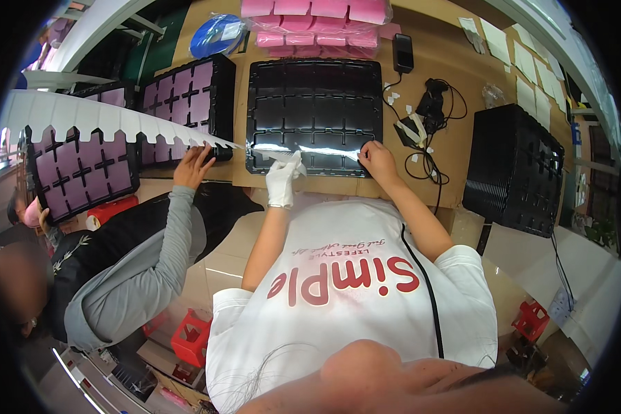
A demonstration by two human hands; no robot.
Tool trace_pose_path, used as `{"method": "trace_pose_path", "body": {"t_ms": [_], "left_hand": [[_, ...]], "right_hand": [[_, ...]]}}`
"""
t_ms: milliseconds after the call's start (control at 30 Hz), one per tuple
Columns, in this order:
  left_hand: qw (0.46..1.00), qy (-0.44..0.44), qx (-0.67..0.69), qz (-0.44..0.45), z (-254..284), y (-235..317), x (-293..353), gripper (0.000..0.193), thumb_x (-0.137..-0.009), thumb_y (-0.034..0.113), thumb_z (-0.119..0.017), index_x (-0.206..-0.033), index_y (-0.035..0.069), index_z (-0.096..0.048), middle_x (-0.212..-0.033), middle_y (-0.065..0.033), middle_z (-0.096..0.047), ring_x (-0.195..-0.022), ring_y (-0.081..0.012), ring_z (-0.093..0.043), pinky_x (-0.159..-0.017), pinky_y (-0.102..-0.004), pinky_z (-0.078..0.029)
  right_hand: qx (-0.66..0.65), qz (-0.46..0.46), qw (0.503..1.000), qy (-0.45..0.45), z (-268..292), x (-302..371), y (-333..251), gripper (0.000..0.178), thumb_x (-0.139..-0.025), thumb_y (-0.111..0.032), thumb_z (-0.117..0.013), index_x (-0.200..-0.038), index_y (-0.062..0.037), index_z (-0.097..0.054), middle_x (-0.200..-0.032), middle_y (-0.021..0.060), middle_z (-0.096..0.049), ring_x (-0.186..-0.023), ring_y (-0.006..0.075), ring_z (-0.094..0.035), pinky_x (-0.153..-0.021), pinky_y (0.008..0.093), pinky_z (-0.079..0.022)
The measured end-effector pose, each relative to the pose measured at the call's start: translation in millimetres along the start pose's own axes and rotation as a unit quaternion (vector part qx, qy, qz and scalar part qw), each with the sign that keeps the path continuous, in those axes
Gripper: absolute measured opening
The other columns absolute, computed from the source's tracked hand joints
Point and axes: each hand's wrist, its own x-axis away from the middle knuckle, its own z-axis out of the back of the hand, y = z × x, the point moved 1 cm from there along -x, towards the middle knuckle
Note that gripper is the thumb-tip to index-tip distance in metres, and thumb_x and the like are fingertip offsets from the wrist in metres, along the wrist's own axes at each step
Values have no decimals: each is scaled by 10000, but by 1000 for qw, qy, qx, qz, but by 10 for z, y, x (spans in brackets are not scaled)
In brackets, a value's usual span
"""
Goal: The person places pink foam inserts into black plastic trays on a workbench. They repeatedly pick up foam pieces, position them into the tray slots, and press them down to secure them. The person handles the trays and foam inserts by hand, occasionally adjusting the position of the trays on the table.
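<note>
In front of me lies a black compartment tray (310, 110) with a grid of pockets. My left hand (283, 178), in a white glove, is over the tray's near edge with its fingers closed on a thin pale piece I cannot make out. My bare right hand (379, 162) pinches at the tray's near right corner; what is between its fingertips is hidden. Between both hands runs a bright shiny streak (334, 152); clear film or glare, I cannot tell. From the left, a long white toothed strip (110, 119) tapers to a point by the tray's left edge.
Pink packs (317, 27) and a blue coil (216, 34) lie beyond the tray. A black adapter (402, 54) and tangled cables (431, 117) are at its right, then stacked black trays (514, 169). At left, a co-worker's hand (194, 166) touches a tray with purple pieces (179, 100).
</note>
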Motion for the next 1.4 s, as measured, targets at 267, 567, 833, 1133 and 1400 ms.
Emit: {"method": "trace_pose_path", "body": {"t_ms": [267, 567, 833, 1133, 1400], "left_hand": [[1000, -1, -1, 22, 21, 58, 33, 346, -775, 304, -802, -712, 28, -602, -642, 2, -585, -563, -38, -488, -568, -181, -397], [1000, -12, -22, -14, 38, 84, 94, 345, -772, 315, -801, -744, 18, -626, -664, -7, -604, -578, -51, -508, -571, -187, -405], [977, 27, -194, -86, 731, -296, 308, 277, -783, 261, -784, -760, 3, -686, -699, -18, -640, -623, -69, -552, -623, -241, -457], [970, 76, -231, -9, 1363, -1452, 23, 409, -745, 383, -794, -644, 20, -635, -611, -4, -585, -575, -87, -482, -585, -272, -429], [979, 41, -200, -3, 1081, -986, 89, 393, -772, 329, -785, -628, 1, -624, -596, 10, -574, -572, -79, -476, -564, -255, -419]], "right_hand": [[-3, 41, 997, 61, -132, 4, 167, 94, -736, -96, -685, -757, -53, -604, -707, 92, -567, -629, 255, -582, -588, 373, -470], [-169, -97, 978, -70, 412, 434, 70, 82, -762, -53, -665, -838, -48, -636, -728, 0, -555, -659, 108, -533, -625, 259, -456], [185, -377, 904, 79, 499, 2925, 1986, 232, -829, -179, -639, -1006, -31, -613, -956, 126, -647, -851, 277, -628, -793, 374, -505], [56, -108, 974, 191, 745, 1136, 395, 149, -848, -151, -650, -956, -49, -641, -923, 145, -619, -796, 327, -624, -692, 386, -505], [-23, 30, 998, 59, 63, 229, 136, 213, -712, -139, -774, -870, -65, -652, -837, 94, -545, -751, 235, -557, -691, 341, -471]]}}
